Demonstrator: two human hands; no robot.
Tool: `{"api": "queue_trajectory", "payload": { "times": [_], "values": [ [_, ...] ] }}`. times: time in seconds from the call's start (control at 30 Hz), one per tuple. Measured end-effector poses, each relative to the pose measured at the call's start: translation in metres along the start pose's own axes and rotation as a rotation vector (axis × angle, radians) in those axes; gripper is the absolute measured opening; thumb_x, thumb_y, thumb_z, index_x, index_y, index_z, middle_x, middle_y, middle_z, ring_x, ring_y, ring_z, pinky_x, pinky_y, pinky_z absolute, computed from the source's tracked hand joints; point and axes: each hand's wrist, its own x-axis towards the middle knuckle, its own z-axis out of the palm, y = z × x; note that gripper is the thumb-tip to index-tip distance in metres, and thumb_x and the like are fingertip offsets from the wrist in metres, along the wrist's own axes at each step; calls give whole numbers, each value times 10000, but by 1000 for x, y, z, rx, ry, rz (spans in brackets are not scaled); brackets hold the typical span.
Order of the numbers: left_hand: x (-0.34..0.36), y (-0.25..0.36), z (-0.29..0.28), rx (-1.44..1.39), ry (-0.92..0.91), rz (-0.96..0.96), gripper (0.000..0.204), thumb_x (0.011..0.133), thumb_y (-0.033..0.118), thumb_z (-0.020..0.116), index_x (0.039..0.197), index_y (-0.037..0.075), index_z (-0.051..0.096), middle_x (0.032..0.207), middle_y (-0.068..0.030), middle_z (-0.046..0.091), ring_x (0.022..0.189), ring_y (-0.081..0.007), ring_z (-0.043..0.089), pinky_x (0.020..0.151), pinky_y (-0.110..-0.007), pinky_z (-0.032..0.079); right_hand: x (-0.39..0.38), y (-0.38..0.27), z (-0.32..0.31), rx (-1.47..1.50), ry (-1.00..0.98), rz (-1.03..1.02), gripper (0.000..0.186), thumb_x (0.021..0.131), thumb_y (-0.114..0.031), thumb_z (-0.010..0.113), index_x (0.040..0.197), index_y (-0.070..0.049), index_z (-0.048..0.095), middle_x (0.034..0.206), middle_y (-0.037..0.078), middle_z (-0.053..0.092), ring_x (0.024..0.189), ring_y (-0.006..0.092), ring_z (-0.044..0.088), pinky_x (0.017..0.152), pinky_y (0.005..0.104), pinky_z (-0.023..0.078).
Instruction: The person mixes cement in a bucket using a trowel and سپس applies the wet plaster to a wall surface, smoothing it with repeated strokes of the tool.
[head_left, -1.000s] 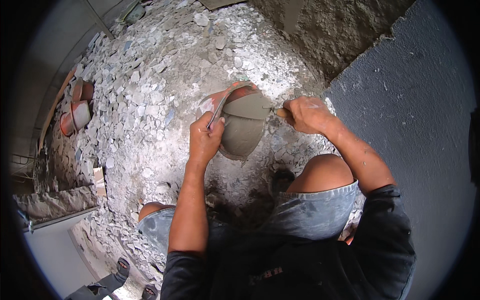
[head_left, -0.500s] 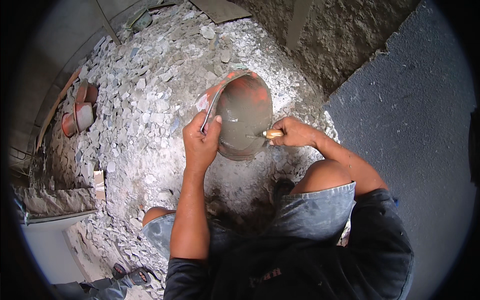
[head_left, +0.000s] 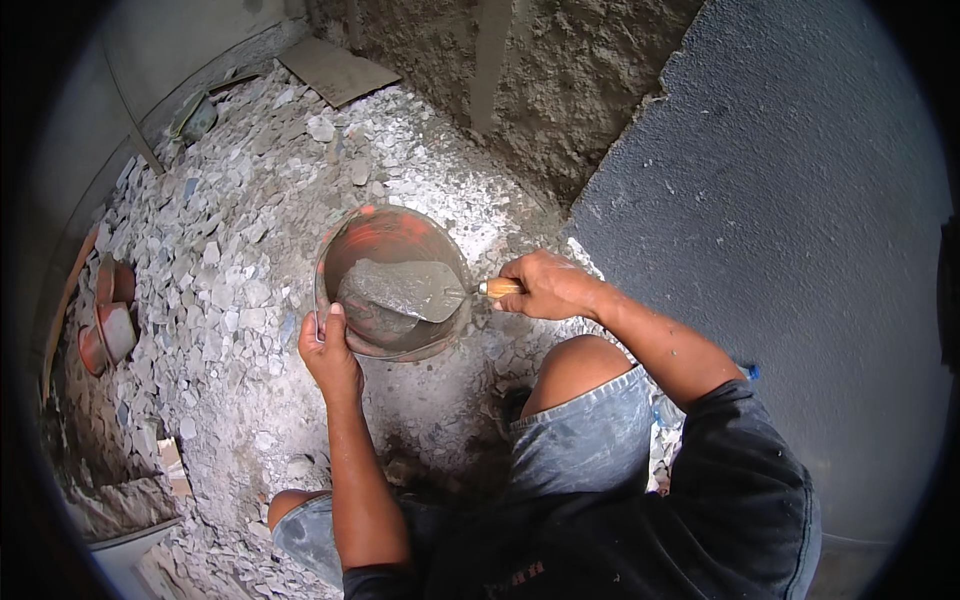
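Left hand (head_left: 328, 352) grips the near rim of the pan (head_left: 392, 282), held above the rubble floor (head_left: 230, 270). Right hand (head_left: 545, 285) holds the trowel (head_left: 410, 290), blade inside. Step: scooping mortar. Next likely needs a level lift.

Trowel handle (head_left: 497, 288): mostly hidden inside right hand (head_left: 548, 287) | left hand (head_left: 328, 350): fingertips hidden behind bucket (head_left: 392, 232) rim | person's feet: hidden beneath knees, lower centre | frame corners: black.
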Motion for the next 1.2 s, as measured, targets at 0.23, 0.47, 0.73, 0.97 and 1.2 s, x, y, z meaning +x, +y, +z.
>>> {"api": "queue_trajectory", "payload": {
  "times": [0.23,0.47,0.73,0.97,1.2],
  "values": [
    [1,-6,-5,12,23,-33,216,1008,155,693,1127,-21,662,1031,-72,712,881,-120,645,804,-274,516,-16,50,20,624,-107,79,270,971,-232,764,1072,17,744,778,96,716,663,153,678,612,327,539],
    [0,-10,-6,82,81,18,271,1001,156,717,816,115,522,748,95,451,667,-26,353,579,-237,292,-48,150,-49,958,511,497,242,1065,-205,594,957,3,656,710,48,622,523,101,562,401,250,478],
    [3,-31,-13,105,90,-50,235,997,150,713,851,95,537,756,83,478,656,-22,384,556,-228,302,-75,98,-110,361,472,538,323,1016,-336,696,973,-16,692,680,7,582,527,87,519,461,286,411],
    [-2,-49,-19,249,79,-184,153,997,153,705,959,35,615,846,30,584,730,-51,494,633,-230,399,-17,175,-1,-76,345,535,436,988,-373,626,1094,41,713,1064,334,716,1039,470,708,920,520,542],
    [-5,-47,-16,390,160,-158,221,1003,187,702,990,-8,600,840,13,555,737,-76,482,665,-246,415,67,227,54,-29,555,556,486,981,-387,633,993,93,708,982,365,695,1018,504,693,890,536,542]
  ]
}}
